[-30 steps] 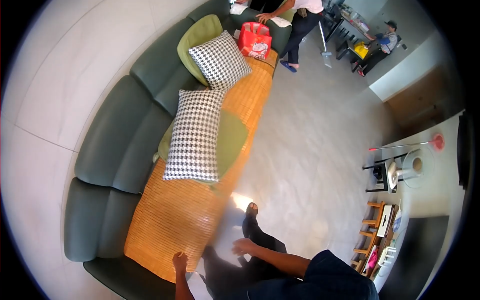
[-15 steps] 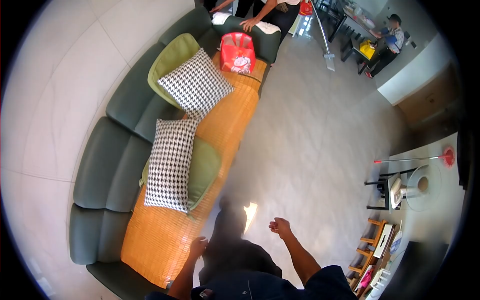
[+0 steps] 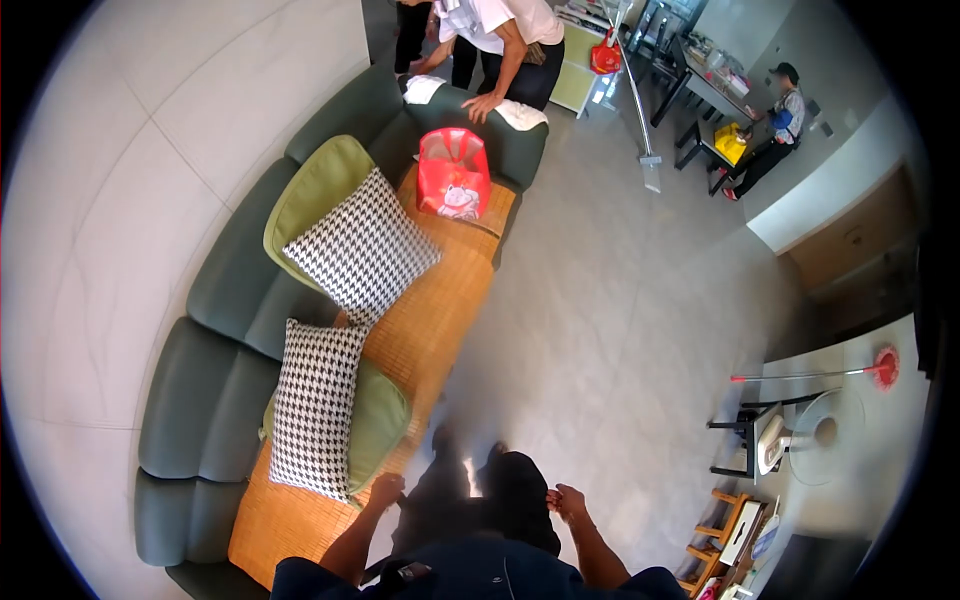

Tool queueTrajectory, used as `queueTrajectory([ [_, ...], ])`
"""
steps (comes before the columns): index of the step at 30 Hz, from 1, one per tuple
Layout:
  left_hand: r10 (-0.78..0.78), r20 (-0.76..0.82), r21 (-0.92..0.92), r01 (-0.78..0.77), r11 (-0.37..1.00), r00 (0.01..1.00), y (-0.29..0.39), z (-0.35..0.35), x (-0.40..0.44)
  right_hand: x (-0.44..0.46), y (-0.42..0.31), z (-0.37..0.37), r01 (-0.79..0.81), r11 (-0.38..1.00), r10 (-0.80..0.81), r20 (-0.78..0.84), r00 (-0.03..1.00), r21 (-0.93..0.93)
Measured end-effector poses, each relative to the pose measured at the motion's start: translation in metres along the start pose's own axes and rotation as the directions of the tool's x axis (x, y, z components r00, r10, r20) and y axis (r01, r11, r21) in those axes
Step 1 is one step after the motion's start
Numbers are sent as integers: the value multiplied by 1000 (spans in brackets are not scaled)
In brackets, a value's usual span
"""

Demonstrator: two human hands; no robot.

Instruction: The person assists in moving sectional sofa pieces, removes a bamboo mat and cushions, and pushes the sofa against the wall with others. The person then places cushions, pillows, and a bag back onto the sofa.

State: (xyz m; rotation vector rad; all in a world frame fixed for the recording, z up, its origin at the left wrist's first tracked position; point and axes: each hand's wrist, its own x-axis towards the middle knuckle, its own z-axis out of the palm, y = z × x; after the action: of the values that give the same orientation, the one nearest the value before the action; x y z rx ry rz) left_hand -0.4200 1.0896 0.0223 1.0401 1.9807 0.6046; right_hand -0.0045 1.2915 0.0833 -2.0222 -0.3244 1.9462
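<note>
My left hand (image 3: 386, 490) hangs beside the sofa's front edge, its fingers curled, near the green cushion (image 3: 379, 425); whether it holds anything is too small to tell. On the other side of my legs, my right hand (image 3: 567, 502) is held over the floor with fingers partly bent and nothing seen in it. A houndstooth pillow (image 3: 318, 410) lies on that cushion. Farther along, a second houndstooth pillow (image 3: 365, 247) leans on another green cushion (image 3: 310, 200). A red bag (image 3: 453, 175) stands at the far end of the woven mat (image 3: 425, 300).
One person (image 3: 510, 50) leans over the sofa's far arm, a hand on it near white cloths. Another person (image 3: 785, 120) stands by a table and a yellow bag (image 3: 731, 143). A long-handled squeegee (image 3: 650, 160) touches the floor. A fan (image 3: 824, 432) and wooden rack (image 3: 720, 540) line the right.
The sofa, pillows and red bag sit lower in view. My right hand has moved down beside my leg. More of the leaning person now shows.
</note>
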Motion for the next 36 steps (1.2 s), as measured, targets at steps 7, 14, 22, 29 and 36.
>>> queueTrajectory([
  [7,-304,-144,-311,248,918,942,51,11,53,66,-107,35,267,821,-176,222,959,-504],
  [14,-509,85,-376,501,779,856,105,76,20,111,-268,55,315,829,-189,298,936,-462],
  [22,-394,225,11,402,916,891,170,76,74,151,-345,70,195,915,-106,256,961,-353],
  [29,-415,68,-179,420,890,907,185,43,194,196,-376,120,119,853,95,376,922,-508],
  [36,-387,34,-425,364,829,921,221,-11,311,189,-458,194,452,582,-281,355,892,-675],
])
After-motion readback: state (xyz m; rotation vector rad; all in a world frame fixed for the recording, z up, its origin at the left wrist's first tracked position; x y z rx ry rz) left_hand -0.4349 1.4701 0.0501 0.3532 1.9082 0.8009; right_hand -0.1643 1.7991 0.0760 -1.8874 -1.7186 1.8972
